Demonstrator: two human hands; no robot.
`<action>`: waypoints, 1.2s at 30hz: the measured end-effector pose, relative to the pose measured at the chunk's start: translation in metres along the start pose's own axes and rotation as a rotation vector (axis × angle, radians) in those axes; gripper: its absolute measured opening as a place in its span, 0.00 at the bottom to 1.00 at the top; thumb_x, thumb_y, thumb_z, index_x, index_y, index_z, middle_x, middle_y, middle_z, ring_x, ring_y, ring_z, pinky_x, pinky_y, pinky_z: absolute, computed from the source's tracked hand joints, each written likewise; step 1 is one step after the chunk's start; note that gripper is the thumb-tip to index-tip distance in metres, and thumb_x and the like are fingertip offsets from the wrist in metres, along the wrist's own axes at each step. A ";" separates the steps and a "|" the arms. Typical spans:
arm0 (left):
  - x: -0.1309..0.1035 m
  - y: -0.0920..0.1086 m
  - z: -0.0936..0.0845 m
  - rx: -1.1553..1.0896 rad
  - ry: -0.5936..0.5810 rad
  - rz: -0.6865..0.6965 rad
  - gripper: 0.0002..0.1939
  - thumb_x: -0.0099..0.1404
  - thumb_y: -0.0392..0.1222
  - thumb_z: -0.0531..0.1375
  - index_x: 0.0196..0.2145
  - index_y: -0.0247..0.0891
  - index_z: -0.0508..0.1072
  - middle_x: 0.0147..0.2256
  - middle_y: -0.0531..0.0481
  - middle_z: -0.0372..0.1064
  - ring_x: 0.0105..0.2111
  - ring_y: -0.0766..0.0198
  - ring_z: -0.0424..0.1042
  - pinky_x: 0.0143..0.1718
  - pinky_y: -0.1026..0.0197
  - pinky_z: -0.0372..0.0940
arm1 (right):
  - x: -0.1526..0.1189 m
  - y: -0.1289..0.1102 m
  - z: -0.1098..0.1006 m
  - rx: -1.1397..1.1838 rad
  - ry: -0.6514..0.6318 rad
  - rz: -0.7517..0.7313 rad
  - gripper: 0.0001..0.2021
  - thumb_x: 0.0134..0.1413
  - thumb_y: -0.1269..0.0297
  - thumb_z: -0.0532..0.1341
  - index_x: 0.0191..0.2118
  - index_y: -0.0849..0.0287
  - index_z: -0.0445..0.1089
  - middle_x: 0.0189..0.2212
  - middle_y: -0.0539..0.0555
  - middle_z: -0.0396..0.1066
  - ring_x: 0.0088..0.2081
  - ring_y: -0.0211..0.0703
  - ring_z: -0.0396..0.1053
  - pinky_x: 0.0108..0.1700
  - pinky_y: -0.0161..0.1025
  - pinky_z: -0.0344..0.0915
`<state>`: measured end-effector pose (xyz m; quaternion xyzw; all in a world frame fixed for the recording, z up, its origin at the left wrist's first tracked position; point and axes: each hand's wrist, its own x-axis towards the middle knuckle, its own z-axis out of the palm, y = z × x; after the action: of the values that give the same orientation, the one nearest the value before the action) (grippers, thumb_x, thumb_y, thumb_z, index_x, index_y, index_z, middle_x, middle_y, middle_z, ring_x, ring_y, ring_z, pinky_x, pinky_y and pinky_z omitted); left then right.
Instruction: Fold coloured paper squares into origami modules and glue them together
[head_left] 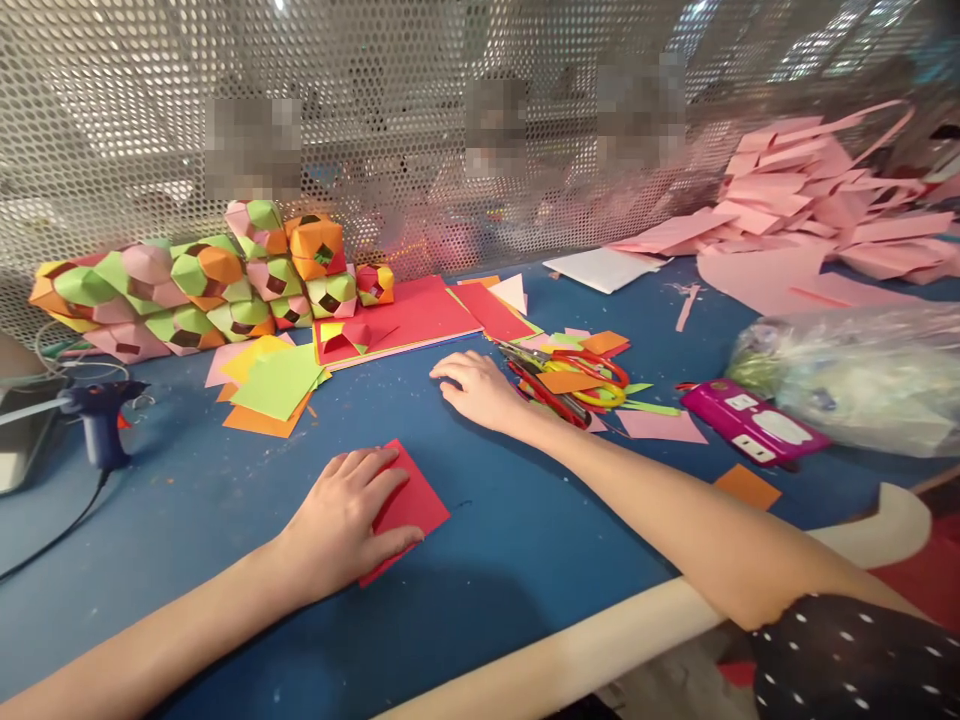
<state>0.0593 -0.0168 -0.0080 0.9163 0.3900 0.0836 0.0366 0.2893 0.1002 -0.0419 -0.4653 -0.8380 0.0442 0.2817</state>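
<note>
My left hand [352, 515] lies with spread fingers on a square of red paper [412, 500], which rests flat on the blue tabletop. Farther off, my right hand [476, 385] is over the table with its fingers loosely stretched to the left and nothing visible in them. Just right of it lie scissors [619, 375] with yellow and red handles, among orange, green and pink paper scraps. Large red sheets [427, 315] are stacked beyond my hands. To their left is a small pile of coloured squares [277, 380], light green on top.
Folded paper balls [202, 275] are stacked along the perforated metal screen [420, 120]. A blue glue gun [105, 415] stands at left, its cord trailing. Rightward are a magenta power strip [754, 420], a plastic bag [862, 375] and heaped pink paper strips [795, 190].
</note>
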 end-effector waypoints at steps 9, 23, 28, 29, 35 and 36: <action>0.000 -0.006 0.009 -0.100 0.125 -0.004 0.16 0.64 0.41 0.53 0.48 0.31 0.66 0.53 0.35 0.60 0.52 0.53 0.63 0.53 0.50 0.62 | -0.027 -0.047 0.001 0.033 -0.072 -0.265 0.16 0.57 0.60 0.56 0.47 0.63 0.70 0.54 0.61 0.65 0.56 0.51 0.60 0.55 0.49 0.57; 0.003 -0.015 0.020 -0.106 0.240 -0.101 0.19 0.62 0.45 0.57 0.48 0.32 0.63 0.50 0.35 0.65 0.53 0.52 0.63 0.53 0.49 0.61 | -0.045 -0.066 0.002 0.073 -0.176 -0.277 0.19 0.56 0.58 0.58 0.49 0.66 0.68 0.54 0.64 0.64 0.57 0.52 0.59 0.58 0.53 0.56; 0.005 -0.015 0.021 -0.140 0.232 -0.127 0.18 0.62 0.45 0.56 0.48 0.34 0.62 0.50 0.35 0.65 0.53 0.52 0.63 0.52 0.47 0.62 | -0.049 -0.068 0.002 0.032 -0.233 -0.254 0.20 0.60 0.60 0.53 0.55 0.63 0.64 0.58 0.61 0.58 0.61 0.53 0.52 0.60 0.56 0.53; 0.005 -0.015 0.020 -0.146 0.231 -0.133 0.18 0.62 0.45 0.56 0.48 0.34 0.62 0.50 0.35 0.64 0.53 0.52 0.63 0.52 0.47 0.61 | -0.049 -0.067 0.003 0.053 -0.220 -0.272 0.18 0.60 0.62 0.53 0.54 0.62 0.65 0.57 0.61 0.60 0.61 0.52 0.54 0.60 0.56 0.53; 0.004 -0.018 0.007 -0.253 0.272 -0.276 0.16 0.62 0.42 0.55 0.48 0.36 0.64 0.45 0.41 0.69 0.47 0.54 0.67 0.47 0.49 0.63 | -0.048 -0.066 0.001 0.276 -0.091 -0.225 0.15 0.60 0.65 0.52 0.50 0.59 0.69 0.55 0.60 0.63 0.56 0.48 0.61 0.58 0.53 0.57; 0.004 -0.019 0.004 -0.308 0.295 -0.330 0.15 0.63 0.42 0.55 0.47 0.37 0.65 0.43 0.43 0.70 0.44 0.55 0.69 0.45 0.52 0.64 | -0.047 -0.066 -0.002 0.348 -0.077 -0.179 0.16 0.60 0.65 0.53 0.51 0.59 0.68 0.55 0.60 0.64 0.56 0.47 0.62 0.58 0.51 0.58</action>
<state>0.0495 -0.0010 -0.0143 0.8017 0.5181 0.2675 0.1313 0.2595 0.0252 -0.0386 -0.3311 -0.8660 0.1808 0.3283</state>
